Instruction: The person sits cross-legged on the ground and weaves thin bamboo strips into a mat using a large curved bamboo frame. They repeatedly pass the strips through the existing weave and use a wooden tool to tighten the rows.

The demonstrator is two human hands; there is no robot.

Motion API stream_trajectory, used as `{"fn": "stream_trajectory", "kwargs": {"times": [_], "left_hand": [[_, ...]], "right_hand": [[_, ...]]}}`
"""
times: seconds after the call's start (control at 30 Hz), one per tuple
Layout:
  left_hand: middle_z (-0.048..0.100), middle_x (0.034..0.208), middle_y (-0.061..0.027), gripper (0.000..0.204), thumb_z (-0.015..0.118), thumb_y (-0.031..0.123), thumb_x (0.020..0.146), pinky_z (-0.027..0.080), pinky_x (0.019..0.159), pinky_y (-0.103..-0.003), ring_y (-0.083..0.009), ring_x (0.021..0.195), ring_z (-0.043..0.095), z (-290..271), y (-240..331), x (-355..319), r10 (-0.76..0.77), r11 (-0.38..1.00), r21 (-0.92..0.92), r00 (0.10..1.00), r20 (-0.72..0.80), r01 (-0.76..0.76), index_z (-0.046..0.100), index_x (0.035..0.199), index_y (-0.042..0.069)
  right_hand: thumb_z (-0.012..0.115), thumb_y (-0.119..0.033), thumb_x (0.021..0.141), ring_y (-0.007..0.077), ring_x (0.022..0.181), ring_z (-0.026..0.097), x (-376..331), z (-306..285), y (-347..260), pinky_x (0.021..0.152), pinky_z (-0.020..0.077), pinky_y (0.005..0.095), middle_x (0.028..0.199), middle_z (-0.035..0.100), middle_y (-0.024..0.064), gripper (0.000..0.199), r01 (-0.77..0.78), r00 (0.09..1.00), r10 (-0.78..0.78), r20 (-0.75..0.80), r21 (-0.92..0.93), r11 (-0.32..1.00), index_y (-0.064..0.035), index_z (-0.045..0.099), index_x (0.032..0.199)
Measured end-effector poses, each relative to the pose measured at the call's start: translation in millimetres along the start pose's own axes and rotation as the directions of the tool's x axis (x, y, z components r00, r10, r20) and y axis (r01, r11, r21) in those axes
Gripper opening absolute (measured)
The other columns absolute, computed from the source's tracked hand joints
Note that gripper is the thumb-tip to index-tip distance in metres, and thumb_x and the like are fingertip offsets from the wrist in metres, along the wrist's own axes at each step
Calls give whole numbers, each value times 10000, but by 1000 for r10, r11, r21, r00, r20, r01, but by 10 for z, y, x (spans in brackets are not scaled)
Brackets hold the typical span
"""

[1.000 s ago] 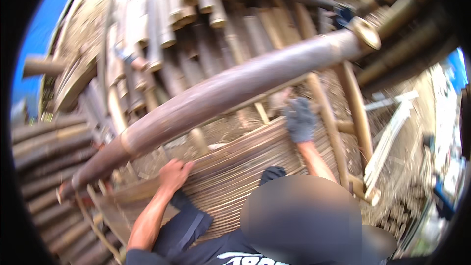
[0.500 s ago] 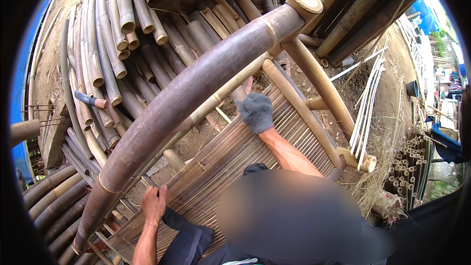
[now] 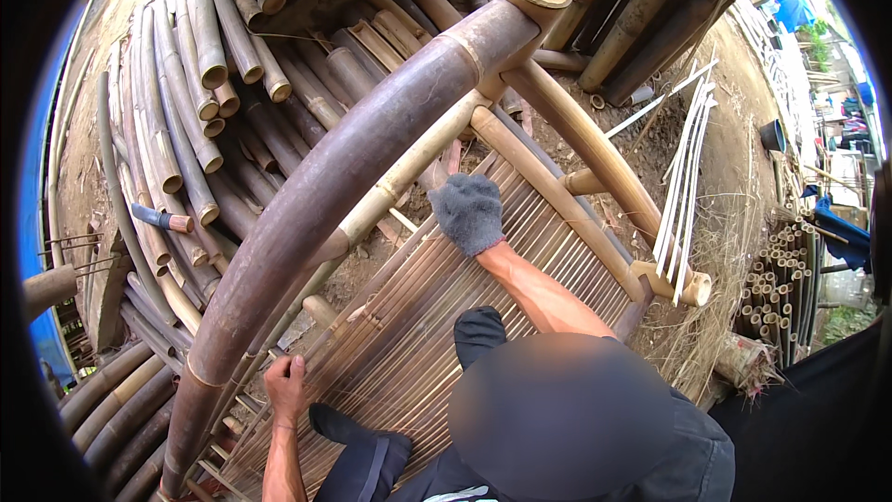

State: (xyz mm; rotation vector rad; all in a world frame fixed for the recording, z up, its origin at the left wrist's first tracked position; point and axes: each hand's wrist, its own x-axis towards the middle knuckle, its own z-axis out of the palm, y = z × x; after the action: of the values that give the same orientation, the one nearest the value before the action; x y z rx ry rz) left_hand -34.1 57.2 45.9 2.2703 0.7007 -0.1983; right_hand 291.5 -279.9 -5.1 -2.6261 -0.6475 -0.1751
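A slatted bamboo seat (image 3: 400, 325) with many thin parallel strips stretches diagonally below me, set in a bamboo frame. My right hand (image 3: 467, 212), in a grey knit glove, is closed at the seat's far edge, near the upper right corner. Its fingers are curled away from view, so what they grip is hidden. My bare left hand (image 3: 286, 386) is closed at the seat's lower left end, thumb up. Anything inside it is too small or hidden to name. A thick dark curved bamboo pole (image 3: 325, 177) arches across the frame beyond both hands.
Cut bamboo poles (image 3: 177, 102) are piled on the ground at far left. A dark-bladed knife with a wooden handle (image 3: 163, 217) lies on them. White strips (image 3: 688, 177) lean against the frame's right leg (image 3: 595, 149). Bundled bamboo tubes (image 3: 776, 302) lie farther right.
The whole view has shifted slightly, moving the frame and pile a little left. My left thumb has lifted from its pinched pose. The gloved right hand stays at the seat's far edge.
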Motion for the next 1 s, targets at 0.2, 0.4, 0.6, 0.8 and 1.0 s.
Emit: {"fn": "stream_trajectory", "kwargs": {"times": [0.2, 0.4, 0.6, 0.8, 1.0], "left_hand": [[542, 619, -90, 430, 710, 362, 892, 396, 551, -358, -205, 569, 481, 414, 75, 143, -19, 998, -55, 995, 97, 24, 604, 758, -32], [615, 1130, -138, 388, 717, 366, 836, 399, 931, -513, -353, 1053, 547, 744, 480, 206, 313, 813, 520, 950, -12, -261, 643, 1120, 112], [554, 1218, -204, 468, 618, 289, 937, 404, 975, -473, -388, 1138, 515, 1200, 905, 461, 349, 913, 247, 935, -56, -326, 546, 1304, 7], [585, 993, -103, 320, 516, 346, 997, 417, 842, -481, -317, 974, 533, 1457, 787, 509, 52, 983, 175, 999, -15, -49, 697, 996, 82], [562, 1029, -158, 248, 504, 172, 940, 417, 890, -465, -330, 1020, 526, 1314, 1018, 641, 208, 847, 494, 978, 30, -196, 649, 1060, 11]], "right_hand": [[657, -216, 823, 333, 639, 638, 20, -30, 84, 591, 506, 481, 672, 622, 167, 235, -50, 999, 50, 5, -11, 999, -21, 696, 698], [567, -154, 929, 350, 794, 605, -229, -131, 274, 725, 490, 466, 839, 617, 149, 154, -222, 963, 228, 146, -58, 973, -48, 644, 847], [448, -135, 1026, 142, 750, 609, -621, -1595, 218, 703, 498, 284, 867, 617, 60, 263, -322, 939, 330, 98, 591, 740, -2, 659, 942], [464, -143, 994, 191, 687, 539, -571, -2775, 107, 740, 538, 344, 883, 536, 99, 203, -191, 925, 374, -63, 775, 602, 4, 590, 932], [502, -185, 969, 165, 561, 377, -656, -3788, 118, 582, 384, 323, 680, 380, 31, 216, 104, 963, 90, -254, 660, 744, -45, 496, 804]]}}
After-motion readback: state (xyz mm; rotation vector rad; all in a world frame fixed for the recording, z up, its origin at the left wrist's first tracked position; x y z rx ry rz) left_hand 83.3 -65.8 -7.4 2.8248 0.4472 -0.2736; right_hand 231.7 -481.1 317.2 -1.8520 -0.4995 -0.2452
